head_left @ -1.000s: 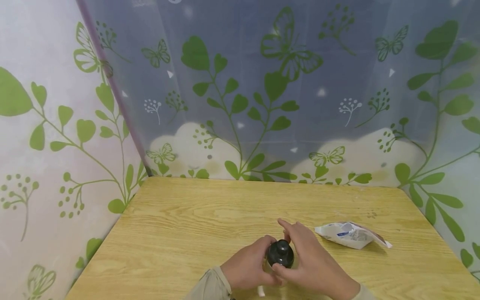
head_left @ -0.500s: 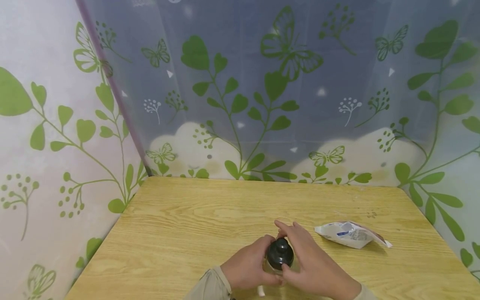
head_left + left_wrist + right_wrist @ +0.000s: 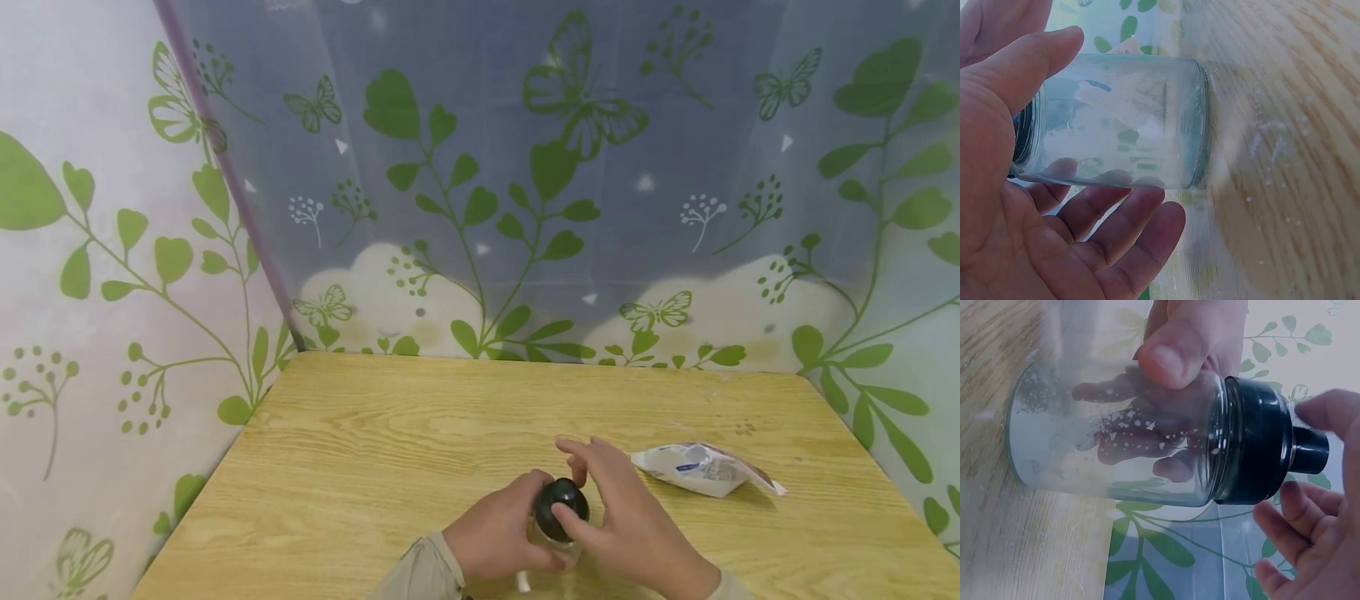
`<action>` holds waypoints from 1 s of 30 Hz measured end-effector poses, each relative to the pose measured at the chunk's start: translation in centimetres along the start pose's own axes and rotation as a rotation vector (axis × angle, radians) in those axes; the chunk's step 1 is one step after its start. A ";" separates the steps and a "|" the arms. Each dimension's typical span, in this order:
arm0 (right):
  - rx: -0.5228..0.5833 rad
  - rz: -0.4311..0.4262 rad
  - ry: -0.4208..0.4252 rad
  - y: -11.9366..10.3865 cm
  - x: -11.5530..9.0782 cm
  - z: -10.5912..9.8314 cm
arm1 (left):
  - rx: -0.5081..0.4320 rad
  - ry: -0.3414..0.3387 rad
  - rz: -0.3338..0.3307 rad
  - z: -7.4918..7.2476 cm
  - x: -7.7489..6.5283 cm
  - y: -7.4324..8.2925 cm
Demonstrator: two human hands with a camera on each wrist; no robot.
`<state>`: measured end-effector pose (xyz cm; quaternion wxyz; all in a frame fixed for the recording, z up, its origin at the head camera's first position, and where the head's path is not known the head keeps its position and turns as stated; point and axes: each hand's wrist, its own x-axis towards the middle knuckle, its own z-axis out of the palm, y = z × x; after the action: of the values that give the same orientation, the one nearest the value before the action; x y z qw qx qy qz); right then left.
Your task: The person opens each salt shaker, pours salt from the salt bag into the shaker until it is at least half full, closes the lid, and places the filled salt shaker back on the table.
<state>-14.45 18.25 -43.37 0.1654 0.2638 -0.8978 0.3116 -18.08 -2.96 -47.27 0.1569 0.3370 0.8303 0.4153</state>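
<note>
My left hand [image 3: 495,529] holds a clear glass jar [image 3: 1054,456] upright near the table's front edge. Its thumb lies along one side and its fingers curl along the other. White powder and small clumps cling to the inside of the glass. A black lid [image 3: 1257,440] with a short spout-like knob [image 3: 1311,451] caps the jar. My right hand [image 3: 637,533] is at the lid, with its thumb over the near side and its fingers curved round the far side. In the head view the hands hide most of the jar.
A crumpled white packet [image 3: 693,468] lies to the right on the wood-grain table [image 3: 375,433]. White specks dot the tabletop [image 3: 1272,144] beside the jar. A small white piece [image 3: 522,581] shows below the left hand. Leaf-patterned sheets [image 3: 480,167] stand behind and beside the table.
My right hand has shifted round the lid and back, its thumb now farther over the top. The lid's knob appears tilted or turned slightly. My left hand stays nearly still.
</note>
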 end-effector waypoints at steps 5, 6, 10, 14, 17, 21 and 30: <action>0.030 -0.008 0.032 -0.1 0.1 -0.1 | -0.001 0.001 -0.009 0.1 0.0 0.0; 0.039 -0.019 0.035 -0.1 0.1 -0.2 | -0.004 0.001 -0.013 0.1 0.0 0.1; 0.057 -0.062 0.036 -0.3 0.3 -0.3 | -0.009 0.006 -0.016 0.1 0.0 0.1; 0.039 -0.045 0.052 -0.3 0.3 -0.4 | -0.006 0.009 -0.010 0.1 0.0 0.0; 0.013 0.005 0.072 -0.3 0.3 -0.3 | 0.003 0.003 -0.006 0.1 0.0 -0.1; 0.015 0.041 0.088 -0.1 0.3 -0.2 | 0.001 -0.011 -0.011 0.1 0.0 -0.2; 0.039 -0.003 0.121 -0.1 0.2 -0.4 | 0.009 -0.013 -0.018 0.1 0.2 -0.1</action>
<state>-14.55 18.38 -42.91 0.2144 0.2490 -0.8795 0.3441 -18.21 -2.82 -47.38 0.1644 0.3329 0.8341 0.4079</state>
